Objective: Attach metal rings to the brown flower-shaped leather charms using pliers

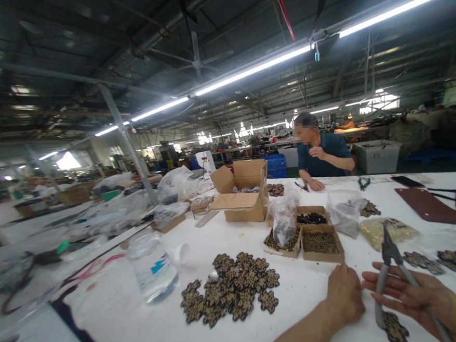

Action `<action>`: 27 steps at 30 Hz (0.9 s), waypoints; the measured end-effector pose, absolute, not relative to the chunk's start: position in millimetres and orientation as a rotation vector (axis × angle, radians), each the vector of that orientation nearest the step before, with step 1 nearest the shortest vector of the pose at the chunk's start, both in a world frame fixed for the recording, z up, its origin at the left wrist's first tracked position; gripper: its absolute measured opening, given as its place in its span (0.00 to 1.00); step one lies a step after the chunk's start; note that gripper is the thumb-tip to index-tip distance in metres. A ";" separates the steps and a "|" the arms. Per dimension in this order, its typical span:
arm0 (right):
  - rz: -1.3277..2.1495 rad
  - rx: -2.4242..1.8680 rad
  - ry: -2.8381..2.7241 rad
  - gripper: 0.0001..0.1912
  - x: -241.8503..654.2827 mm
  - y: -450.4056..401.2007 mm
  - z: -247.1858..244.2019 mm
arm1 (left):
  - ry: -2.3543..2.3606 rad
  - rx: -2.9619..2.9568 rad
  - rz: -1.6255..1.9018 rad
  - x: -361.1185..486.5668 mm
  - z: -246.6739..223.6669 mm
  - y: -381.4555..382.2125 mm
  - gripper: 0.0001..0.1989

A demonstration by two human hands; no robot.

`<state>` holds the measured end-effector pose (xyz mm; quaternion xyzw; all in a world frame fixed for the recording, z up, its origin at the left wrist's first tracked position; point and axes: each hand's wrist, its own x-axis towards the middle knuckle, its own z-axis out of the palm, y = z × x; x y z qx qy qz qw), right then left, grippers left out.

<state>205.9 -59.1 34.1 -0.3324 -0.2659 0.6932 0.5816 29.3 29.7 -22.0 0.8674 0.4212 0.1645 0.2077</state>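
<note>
My left hand [344, 293] is closed on the white table, just in front of a small box of brass-coloured pieces [321, 242]; what its fingers pinch, if anything, is hidden. Palm up at the right, my right hand [420, 295] has grey-handled pliers [391, 264] lying across its loosely curled fingers, their jaws pointing away from me. Below the pliers lies a leopard-patterned flower piece [395, 328]. A heap of similar flower pieces [236, 285] spreads over the table left of my left hand.
Left of the heap stands a clear jar [152, 267]. Behind are an open carton [248, 206], a box of black pieces [311, 218] and plastic bags [346, 212]. A person [322, 151] sits across the table. A brown panel [431, 206] lies back right.
</note>
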 end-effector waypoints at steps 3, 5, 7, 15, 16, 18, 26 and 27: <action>1.620 -0.789 -0.632 0.30 200.7 -59.2 34.4 | 1.303 2.458 0.578 25.1 -28.9 31.0 0.20; 1.626 -0.801 -0.641 0.31 197.1 -59.0 35.9 | 1.285 2.424 0.694 22.8 -29.8 32.0 0.16; 1.634 -0.803 -0.639 0.31 194.5 -58.3 36.9 | 1.265 2.374 0.819 21.3 -27.0 32.5 0.11; 1.663 -0.785 -0.650 0.31 194.3 -55.9 42.8 | 1.134 1.614 1.047 30.0 11.5 34.4 0.07; 1.671 -0.791 -0.651 0.30 194.7 -56.7 45.9 | 1.115 1.536 1.054 33.0 14.2 34.5 0.09; 1.697 -0.796 -0.661 0.29 195.5 -58.7 53.4 | 1.081 1.466 1.060 40.5 15.5 32.8 0.12; 1.680 -0.825 -0.695 0.33 192.7 -62.3 67.4 | 0.827 1.235 1.181 45.9 42.3 28.0 0.18; 1.677 -0.830 -0.696 0.34 191.9 -62.4 66.6 | 0.820 1.217 1.198 42.1 50.7 31.9 0.18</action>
